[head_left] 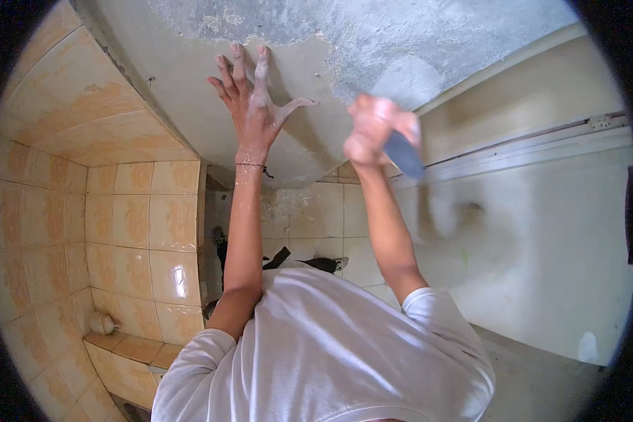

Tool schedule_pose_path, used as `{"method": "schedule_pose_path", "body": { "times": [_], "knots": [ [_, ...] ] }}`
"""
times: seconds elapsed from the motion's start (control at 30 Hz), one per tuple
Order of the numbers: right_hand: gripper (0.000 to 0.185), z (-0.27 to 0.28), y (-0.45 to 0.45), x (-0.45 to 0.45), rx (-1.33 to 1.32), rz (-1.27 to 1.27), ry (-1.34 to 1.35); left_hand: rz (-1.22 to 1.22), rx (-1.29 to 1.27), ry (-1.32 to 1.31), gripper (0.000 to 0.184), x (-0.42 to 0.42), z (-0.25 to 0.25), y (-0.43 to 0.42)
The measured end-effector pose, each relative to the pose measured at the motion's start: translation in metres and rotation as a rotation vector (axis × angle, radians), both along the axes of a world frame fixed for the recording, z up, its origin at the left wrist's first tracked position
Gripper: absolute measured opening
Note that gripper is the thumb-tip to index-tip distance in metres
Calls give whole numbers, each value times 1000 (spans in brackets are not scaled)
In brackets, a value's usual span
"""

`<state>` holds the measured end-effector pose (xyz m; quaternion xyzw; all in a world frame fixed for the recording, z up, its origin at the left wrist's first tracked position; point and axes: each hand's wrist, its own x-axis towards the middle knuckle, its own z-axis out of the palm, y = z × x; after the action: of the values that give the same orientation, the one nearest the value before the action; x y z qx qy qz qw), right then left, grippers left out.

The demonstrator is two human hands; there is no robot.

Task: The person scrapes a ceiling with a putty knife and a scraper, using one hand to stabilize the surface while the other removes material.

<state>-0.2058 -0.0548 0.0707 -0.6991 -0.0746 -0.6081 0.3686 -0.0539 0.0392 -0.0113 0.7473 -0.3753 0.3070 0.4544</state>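
My left hand (255, 112) lies against the grey wall surface (295, 70) with its fingers spread and holds nothing. White dust coats its fingers and thumb, and a thin dark bracelet circles the wrist. To its right, my right hand (382, 130) is closed round a tool with a dark grey handle (403, 156). Motion blurs this hand, and the tool's far end by the wall is too smeared to make out. Rough, pale blue-grey patches (415, 35) cover the wall above both hands.
Orange and cream tiles (119, 211) line the left side, with a tiled ledge (123, 346) and a round pale object (102, 323) low down. A pale door-like panel (527, 239) stands at the right. Dark items (316, 264) lie on the tiled floor.
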Motion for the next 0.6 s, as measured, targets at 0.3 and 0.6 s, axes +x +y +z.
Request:
{"method": "schedule_pose_path", "body": {
  "times": [0.3,0.6],
  "knots": [
    [31,7,9,20,229,19,-319,-13,-17,1,119,2,-4,1],
    [30,5,1,27,-20,-311,-180,-33,-6,3,121,-1,-3,1]
  ]
}}
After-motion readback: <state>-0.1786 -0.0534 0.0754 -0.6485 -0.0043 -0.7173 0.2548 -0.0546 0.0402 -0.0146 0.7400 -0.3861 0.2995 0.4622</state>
